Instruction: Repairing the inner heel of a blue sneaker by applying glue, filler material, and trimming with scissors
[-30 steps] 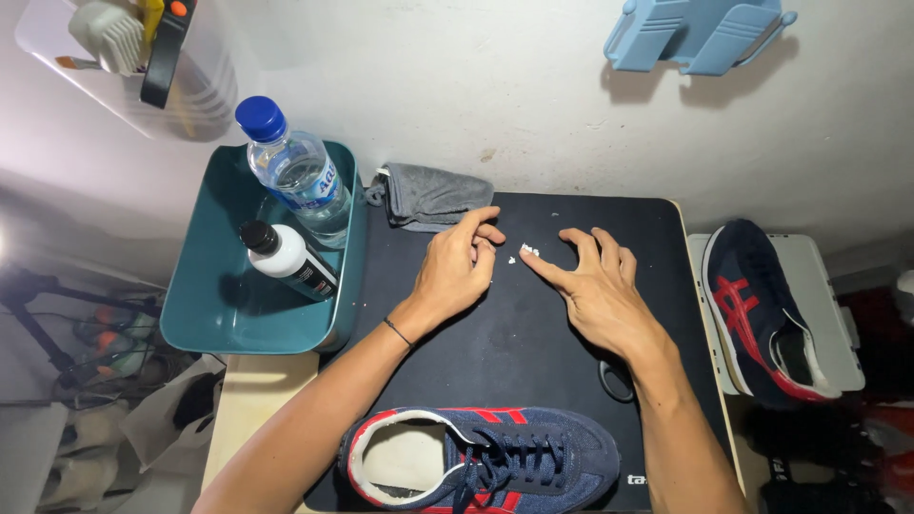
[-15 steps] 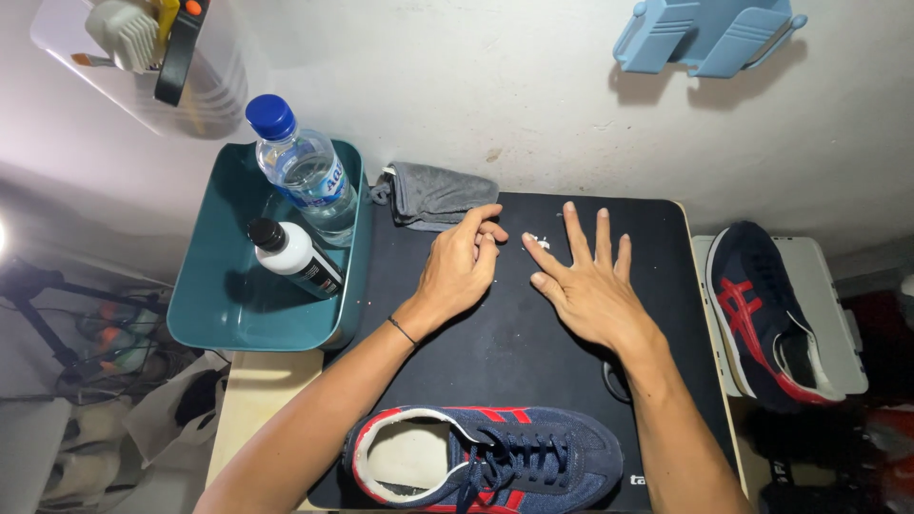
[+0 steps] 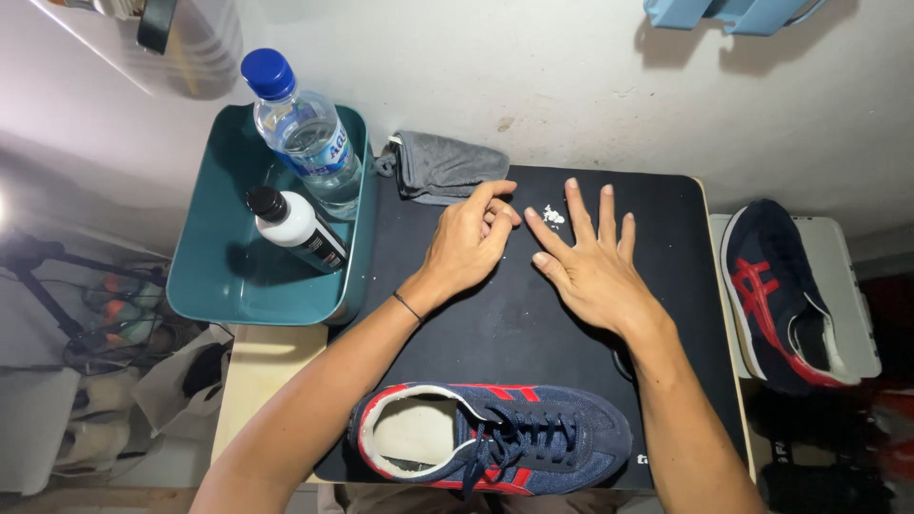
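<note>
My left hand (image 3: 469,243) rests on a black mat (image 3: 533,333) with its fingers curled inward and its fingertips near the right hand. My right hand (image 3: 592,262) lies flat on the mat, fingers spread. A small pile of white crumbs (image 3: 552,216) sits on the mat just beyond the two hands, between my left fingertips and my right index finger. A navy sneaker with red stripes (image 3: 490,438) lies on its sole at the near edge of the mat, toe to the right. Neither hand holds anything.
A teal tray (image 3: 228,276) at the left holds a clear water bottle with a blue cap (image 3: 305,133) and a small white bottle with a black cap (image 3: 295,228). A grey cloth (image 3: 447,167) lies at the mat's far edge. A second navy sneaker (image 3: 785,295) rests on a white surface at the right.
My right hand has spread flat on the mat, and the white crumbs now lie exposed just past its index finger. My left hand stays curled in place.
</note>
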